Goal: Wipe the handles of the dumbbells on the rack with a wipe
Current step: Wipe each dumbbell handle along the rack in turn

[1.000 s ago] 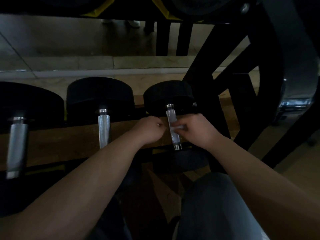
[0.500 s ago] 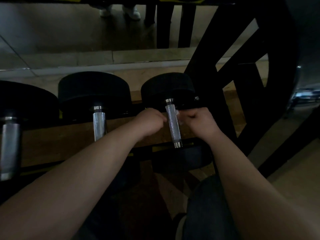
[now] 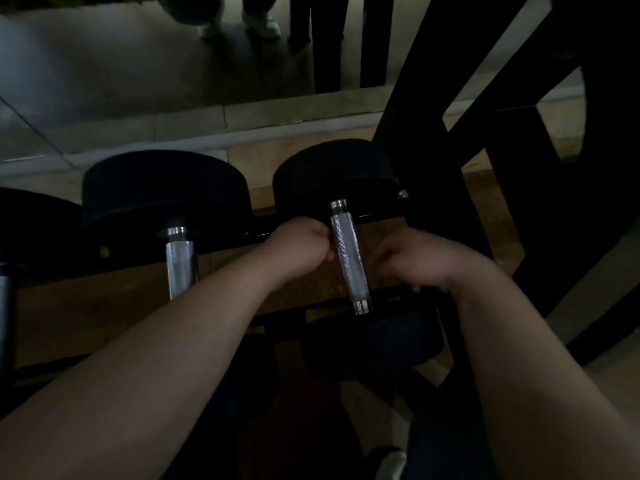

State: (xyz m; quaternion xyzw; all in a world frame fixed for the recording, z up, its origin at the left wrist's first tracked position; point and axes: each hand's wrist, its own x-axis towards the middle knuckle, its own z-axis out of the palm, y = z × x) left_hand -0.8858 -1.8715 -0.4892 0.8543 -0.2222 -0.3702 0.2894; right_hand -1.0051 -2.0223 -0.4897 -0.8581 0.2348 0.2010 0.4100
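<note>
The rightmost dumbbell on the rack has a knurled steel handle running from its black head toward me. My left hand is a curled fist with its knuckles against the handle's left side, and nothing shows in it. My right hand is blurred, a little right of the handle and apart from it, fingers curled downward. The white wipe that it pinched is out of sight under the hand.
Two more dumbbells lie to the left, with handles at the middle and the far left edge. The black rack frame rises close on the right. Someone's shoes stand at the top. The brown rack shelf runs under the handles.
My right hand slid off the handle to the right and toward me, and the white wipe went out of sight. The left fist stayed beside the handle. The camera tilted.
</note>
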